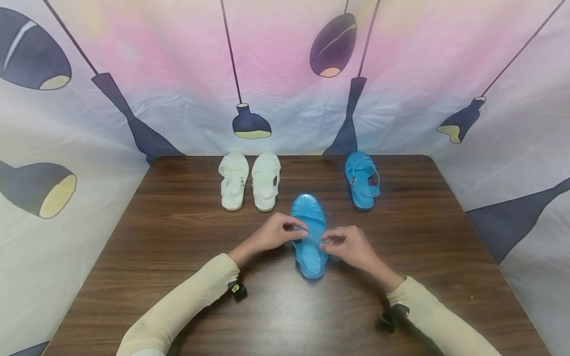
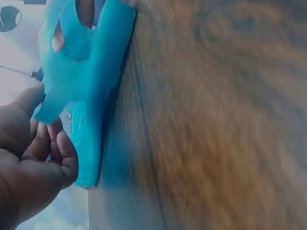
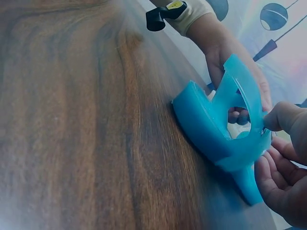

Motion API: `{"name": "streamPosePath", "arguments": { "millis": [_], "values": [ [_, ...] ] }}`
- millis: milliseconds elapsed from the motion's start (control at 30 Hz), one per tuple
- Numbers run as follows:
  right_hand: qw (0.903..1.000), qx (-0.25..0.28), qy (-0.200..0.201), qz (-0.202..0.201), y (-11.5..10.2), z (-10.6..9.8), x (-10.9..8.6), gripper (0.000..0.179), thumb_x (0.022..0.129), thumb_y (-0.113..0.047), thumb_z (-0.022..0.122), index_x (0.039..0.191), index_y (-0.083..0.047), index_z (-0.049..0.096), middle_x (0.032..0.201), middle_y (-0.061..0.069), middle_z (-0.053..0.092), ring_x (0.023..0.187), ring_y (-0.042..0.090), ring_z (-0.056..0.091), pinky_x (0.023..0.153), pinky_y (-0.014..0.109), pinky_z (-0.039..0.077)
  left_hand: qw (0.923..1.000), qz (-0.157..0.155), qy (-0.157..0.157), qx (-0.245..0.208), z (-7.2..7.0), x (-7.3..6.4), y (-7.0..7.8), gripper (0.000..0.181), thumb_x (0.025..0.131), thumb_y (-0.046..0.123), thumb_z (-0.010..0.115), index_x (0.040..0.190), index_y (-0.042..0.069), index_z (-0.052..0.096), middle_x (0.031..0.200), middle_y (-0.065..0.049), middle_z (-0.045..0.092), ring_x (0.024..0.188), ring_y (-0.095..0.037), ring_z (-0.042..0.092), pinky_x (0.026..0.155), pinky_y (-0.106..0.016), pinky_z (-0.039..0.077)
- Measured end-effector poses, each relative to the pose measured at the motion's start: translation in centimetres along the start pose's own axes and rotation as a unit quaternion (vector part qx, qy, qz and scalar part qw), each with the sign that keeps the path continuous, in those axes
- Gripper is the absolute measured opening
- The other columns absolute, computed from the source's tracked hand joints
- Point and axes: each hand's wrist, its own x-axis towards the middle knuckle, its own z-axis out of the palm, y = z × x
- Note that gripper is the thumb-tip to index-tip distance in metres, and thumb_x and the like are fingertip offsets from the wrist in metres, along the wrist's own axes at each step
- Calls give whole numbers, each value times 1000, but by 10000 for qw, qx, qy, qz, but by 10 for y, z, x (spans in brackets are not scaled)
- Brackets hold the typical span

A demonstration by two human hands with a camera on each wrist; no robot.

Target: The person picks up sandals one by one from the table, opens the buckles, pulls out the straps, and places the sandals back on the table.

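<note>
A blue jelly sandal (image 1: 310, 222) lies sole down on the table, toe pointing to the far edge. From its left side my left hand (image 1: 278, 231) reaches over it, thumb and forefinger close together at the strap. In the left wrist view the side piece (image 2: 67, 76) of the sandal passes by the thumb, with the other fingers curled below. My right hand (image 1: 352, 247) pinches the right side of the strap (image 3: 261, 127) near its fastening. Fingertips partly hide the fastening itself.
Two white sandals (image 1: 233, 183) stand side by side at the far left of the wooden table (image 1: 178, 277). A second blue sandal (image 1: 362, 180) stands at the far right, its strap looped up. Behind hangs a patterned curtain (image 1: 285, 74).
</note>
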Motion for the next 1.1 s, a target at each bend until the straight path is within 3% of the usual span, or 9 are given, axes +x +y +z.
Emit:
{"name": "streamPosePath", "arguments": {
  "millis": [167, 367, 600, 900, 1100],
  "values": [
    [9999, 45, -36, 159, 1, -1, 0, 19, 86, -16, 83, 104, -12, 79, 84, -4, 71, 78, 13, 66, 69, 27, 58, 9989, -294, 264, -271, -6, -3, -1, 17, 96, 20, 74, 107, 7, 76, 91, -1, 74, 83, -12, 66, 73, -26, 56],
    [9997, 82, -102, 185, 0, -1, 1, 19, 86, -16, 83, 103, -12, 79, 85, -3, 72, 78, 14, 67, 69, 27, 59, 9988, -272, 181, -371, -4, 1, 0, 23, 98, 20, 71, 114, 3, 72, 100, -6, 73, 92, -15, 67, 81, -30, 57],
    [9998, 60, -147, 91, -2, 0, 2, 18, 86, -15, 82, 104, -11, 79, 85, -4, 72, 78, 13, 67, 69, 27, 58, 9993, 157, -87, 320, -1, 9, 8, 38, 97, 31, 72, 128, 9, 68, 117, 2, 71, 99, -12, 63, 84, -30, 56],
    [10000, 1, -27, -77, -4, 2, 1, 19, 84, -11, 82, 102, -8, 79, 85, -4, 72, 77, 11, 68, 70, 25, 59, 9861, 1031, -584, 1168, 6, 25, 15, 23, 93, 30, 77, 110, 15, 79, 114, 4, 75, 112, -5, 64, 94, -23, 53],
    [9999, -24, 85, -66, -3, 2, 0, 18, 84, -10, 82, 101, -9, 79, 85, -4, 72, 78, 11, 68, 70, 24, 59, 9799, 1145, -857, 1393, 7, 26, 14, 23, 94, 29, 76, 112, 16, 79, 110, 7, 76, 107, -5, 66, 90, -21, 53]
  ]
}}
